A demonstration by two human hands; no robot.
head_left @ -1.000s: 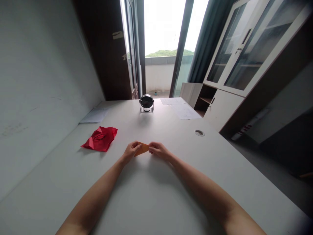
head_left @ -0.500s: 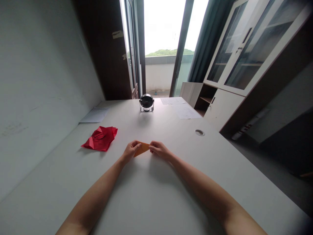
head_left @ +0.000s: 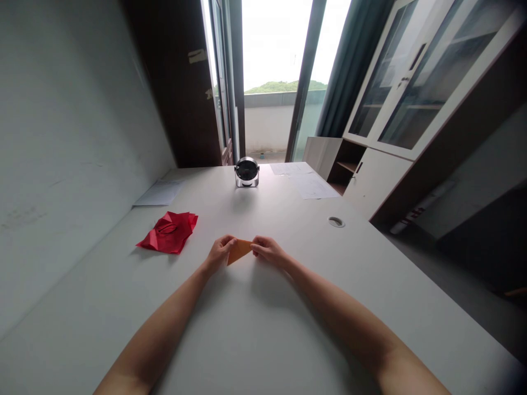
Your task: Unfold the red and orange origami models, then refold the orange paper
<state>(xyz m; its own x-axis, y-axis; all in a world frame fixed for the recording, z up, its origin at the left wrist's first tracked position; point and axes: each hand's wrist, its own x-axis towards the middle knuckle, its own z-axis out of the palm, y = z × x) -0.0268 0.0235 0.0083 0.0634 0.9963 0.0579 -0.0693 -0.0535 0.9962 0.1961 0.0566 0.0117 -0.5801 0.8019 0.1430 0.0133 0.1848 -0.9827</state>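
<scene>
A small orange folded piece of paper (head_left: 239,252), roughly triangular, is held between both hands just above the white table (head_left: 255,334). My left hand (head_left: 221,253) pinches its left side, thumb on top. At its right-hand corner, the fingertips of my right hand (head_left: 265,249) are closed on the paper. The fingers behind the paper are partly hidden. To the left of my left hand lies a crumpled red sheet (head_left: 175,237) with a thin dark loop on top.
A round silver-framed device (head_left: 247,171) stands at the table's far edge. White papers (head_left: 315,186) lie at the back right, and another paper stack (head_left: 158,193) by the left wall. A cable hole (head_left: 336,222) is set in the tabletop at right. Cabinets (head_left: 379,178) stand beyond.
The orange paper has tilted slightly, its lower corner shifting a little down and right. Both hands keep hold of it in nearly the same place.
</scene>
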